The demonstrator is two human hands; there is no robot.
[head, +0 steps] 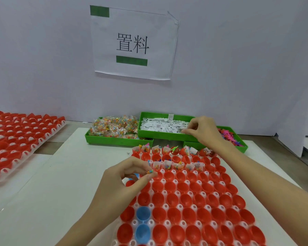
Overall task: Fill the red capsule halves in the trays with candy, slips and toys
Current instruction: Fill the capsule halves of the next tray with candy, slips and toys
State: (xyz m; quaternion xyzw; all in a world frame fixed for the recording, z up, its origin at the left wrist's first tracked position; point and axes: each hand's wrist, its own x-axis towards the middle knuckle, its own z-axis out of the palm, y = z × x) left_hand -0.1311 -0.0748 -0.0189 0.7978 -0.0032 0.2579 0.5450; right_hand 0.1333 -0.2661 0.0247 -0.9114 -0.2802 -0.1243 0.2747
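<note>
We record a white paper sign [134, 44] taped to the back wall, printed with the characters 置料 in black and carrying 2 green strips. Below it stand 3 green bins: the left one [103, 140] holds clear candy packets [114, 127], the middle one [156, 134] holds white printed slips [160, 125] whose print is too small to read, and the right one [243, 147] holds pink toys [228, 135]. The right hand [204, 129] reaches over the middle bin, its thumb and forefinger pinching at the slips. The left hand [130, 176] hovers over the near tray [167, 192], fingers curled, pinching a small multicoloured toy piece [149, 172] at the fingertips. In this tray the red capsule halves [194, 201] sit open side up; the 2 far rows mostly hold candy packets and slips, the nearer rows show bare interiors. 2 blue halves [143, 221] stand among them. A second tray of red halves [16, 137] lies at far left, well apart
</note>
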